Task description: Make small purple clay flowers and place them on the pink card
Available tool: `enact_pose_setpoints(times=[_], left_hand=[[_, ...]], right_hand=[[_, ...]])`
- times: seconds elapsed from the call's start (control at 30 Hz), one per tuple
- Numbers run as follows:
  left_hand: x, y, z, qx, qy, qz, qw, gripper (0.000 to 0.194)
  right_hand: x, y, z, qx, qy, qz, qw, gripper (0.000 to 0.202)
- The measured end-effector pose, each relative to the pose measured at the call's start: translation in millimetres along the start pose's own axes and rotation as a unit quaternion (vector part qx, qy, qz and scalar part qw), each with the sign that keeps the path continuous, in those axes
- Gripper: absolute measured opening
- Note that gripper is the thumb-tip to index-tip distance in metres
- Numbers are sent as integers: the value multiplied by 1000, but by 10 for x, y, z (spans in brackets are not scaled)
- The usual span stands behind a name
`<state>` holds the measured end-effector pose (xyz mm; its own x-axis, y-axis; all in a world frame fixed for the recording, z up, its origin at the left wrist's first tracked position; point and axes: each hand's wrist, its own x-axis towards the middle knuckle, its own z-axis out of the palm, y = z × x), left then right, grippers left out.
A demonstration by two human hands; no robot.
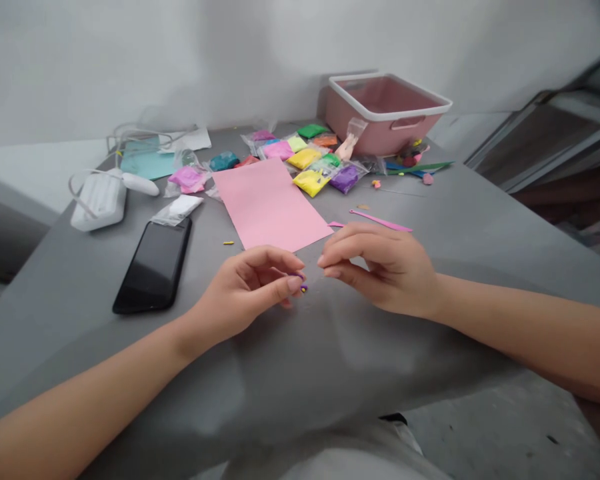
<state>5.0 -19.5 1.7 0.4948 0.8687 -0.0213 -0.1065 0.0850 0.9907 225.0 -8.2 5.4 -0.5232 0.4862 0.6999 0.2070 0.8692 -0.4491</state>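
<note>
Between thumb and fingers of my left hand [260, 283] is a tiny purple and yellow piece [304, 289], just in front of a pink sheet [273, 203]. To its right, a small gap away, my right hand [380, 267] is raised over the grey table with its thumb and fingertips brought close together. Whether anything small sits in that pinch is too fine to make out. A pink plastic tool [381, 221] lies just behind my right hand, and a short yellow bit [229, 243] rests on the table behind my left hand.
A black phone [155, 267] and a white power strip [100, 199] lie at left. Several bags of coloured clay [305, 158] are spread behind the pink sheet. A pink basket [380, 123] with a white rim stands at the back right, near green and blue strips [420, 168].
</note>
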Motion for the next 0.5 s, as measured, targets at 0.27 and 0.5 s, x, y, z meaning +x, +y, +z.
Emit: enact_pose_setpoints(times=[0.27, 0.5], left_hand=[[-22, -16, -32, 7, 21, -33, 999, 21], [-25, -53, -49, -8, 21, -14, 1000, 37]], right_hand=[[-17, 63, 32, 158, -23, 108, 981, 20], [-5, 51, 42, 169, 12, 186, 968, 15]])
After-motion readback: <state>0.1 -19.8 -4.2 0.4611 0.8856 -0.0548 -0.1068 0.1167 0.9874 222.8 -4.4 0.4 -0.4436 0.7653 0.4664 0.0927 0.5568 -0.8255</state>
